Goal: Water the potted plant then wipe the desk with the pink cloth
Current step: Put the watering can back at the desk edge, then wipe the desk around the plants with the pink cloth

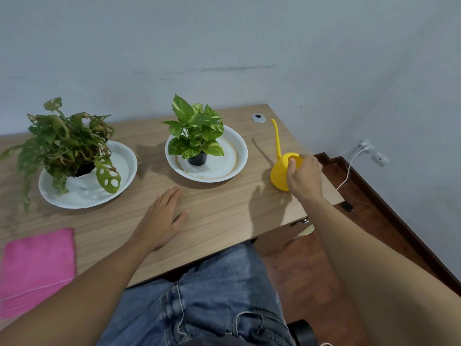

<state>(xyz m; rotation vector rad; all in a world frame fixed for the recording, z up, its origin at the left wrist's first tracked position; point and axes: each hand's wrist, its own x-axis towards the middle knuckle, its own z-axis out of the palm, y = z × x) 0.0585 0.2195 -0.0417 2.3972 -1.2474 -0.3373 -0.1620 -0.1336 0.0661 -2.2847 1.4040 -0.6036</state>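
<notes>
A yellow watering can [279, 174] with a long thin spout stands on the wooden desk [224, 216] near its right edge. My right hand [304, 176] is wrapped around the can's right side. A small green pothos [195, 131] in a black pot sits in a white dish [234, 156] at the desk's middle. Left of it, a larger plant with holed leaves [64, 143] sits in another white dish [124, 168]. My left hand [164, 216] lies flat on the desk, fingers apart. The pink cloth [37, 268] lies folded at the front left.
A grey cable grommet [259, 118] is set into the desk's back right corner. Past the desk's right edge the floor drops away, with a wall socket and white cable [349, 168]. My jeans-clad legs [212, 300] are under the front edge.
</notes>
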